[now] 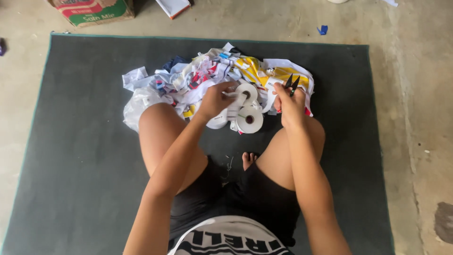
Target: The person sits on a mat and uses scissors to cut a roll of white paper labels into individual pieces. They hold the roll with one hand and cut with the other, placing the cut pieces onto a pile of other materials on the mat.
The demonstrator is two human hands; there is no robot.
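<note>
The person is sitting with both knees bent outward and both forearms reaching forward over the thighs. The left hand [214,100] is curling its fingers into a closed grip, thumb pointing toward the other hand. The right hand [289,105] is closing in a fist-like grip, wrist bending slightly. The hands are hovering near each other, not touching.

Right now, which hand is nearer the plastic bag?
Left. The left hand is just right of the plastic bag in the picture; the right hand, holding snips, is much farther right.
</note>
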